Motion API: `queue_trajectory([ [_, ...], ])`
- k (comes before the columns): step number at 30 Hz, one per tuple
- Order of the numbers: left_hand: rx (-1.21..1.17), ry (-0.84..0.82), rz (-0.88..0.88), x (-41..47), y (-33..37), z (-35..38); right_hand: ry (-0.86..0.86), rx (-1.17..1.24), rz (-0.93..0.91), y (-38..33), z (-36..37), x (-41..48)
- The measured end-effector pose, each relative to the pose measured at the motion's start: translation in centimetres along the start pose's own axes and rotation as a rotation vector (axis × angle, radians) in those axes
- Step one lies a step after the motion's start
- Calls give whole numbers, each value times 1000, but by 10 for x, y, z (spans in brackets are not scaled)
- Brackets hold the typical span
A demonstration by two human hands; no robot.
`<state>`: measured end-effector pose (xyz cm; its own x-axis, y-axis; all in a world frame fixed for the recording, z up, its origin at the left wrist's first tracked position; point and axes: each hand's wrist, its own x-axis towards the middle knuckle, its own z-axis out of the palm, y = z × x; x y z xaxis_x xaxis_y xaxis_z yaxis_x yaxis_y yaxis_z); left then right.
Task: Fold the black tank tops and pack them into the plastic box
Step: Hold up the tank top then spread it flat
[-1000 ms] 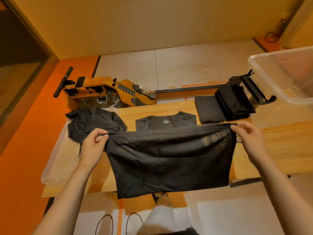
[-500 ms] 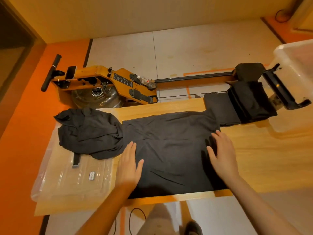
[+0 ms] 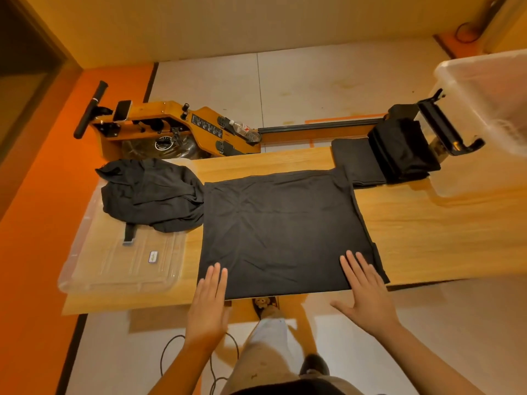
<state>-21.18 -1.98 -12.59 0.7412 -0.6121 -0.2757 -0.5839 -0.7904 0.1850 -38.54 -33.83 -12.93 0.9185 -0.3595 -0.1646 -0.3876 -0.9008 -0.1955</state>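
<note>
A black tank top (image 3: pixel 282 229) lay flat on the tabletop (image 3: pixel 427 223). The left hand (image 3: pixel 209 303) and right hand (image 3: pixel 363 292) pressed its near corners, fingers straight, gripping nothing, likely smoothing it for folding.

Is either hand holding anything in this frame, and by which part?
Nothing is held: the left hand and right hand lie flat, fingers straight, on the spread tank top at its near edge.

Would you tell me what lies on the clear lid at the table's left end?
A crumpled heap of black tops covers the far part of the lid; its near part shows a label. Whatever the heap covers is hidden.
</note>
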Motion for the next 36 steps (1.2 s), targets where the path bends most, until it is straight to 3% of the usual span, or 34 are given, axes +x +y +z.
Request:
queue_trajectory([
  [7, -79, 108, -38, -28, 1, -3, 152, -80, -28, 17, -7, -19],
  [12, -287, 160, -69, -41, -1, -31, 177, 135, -4, 33, -31, -27],
  [18, -367, 448, -186, -28, -6, -106, 337, 412, 30, 18, -113, -10],
  [23, -603, 735, -111, -12, -9, -192, 480, 750, 12, -3, -205, 12],
  [29, -639, 810, -50, -7, -19, -278, 424, 943, -123, -20, -290, 25],
  [36, -627, 910, -102, -25, -52, -330, 270, 1054, -240, -69, -319, 31],
])
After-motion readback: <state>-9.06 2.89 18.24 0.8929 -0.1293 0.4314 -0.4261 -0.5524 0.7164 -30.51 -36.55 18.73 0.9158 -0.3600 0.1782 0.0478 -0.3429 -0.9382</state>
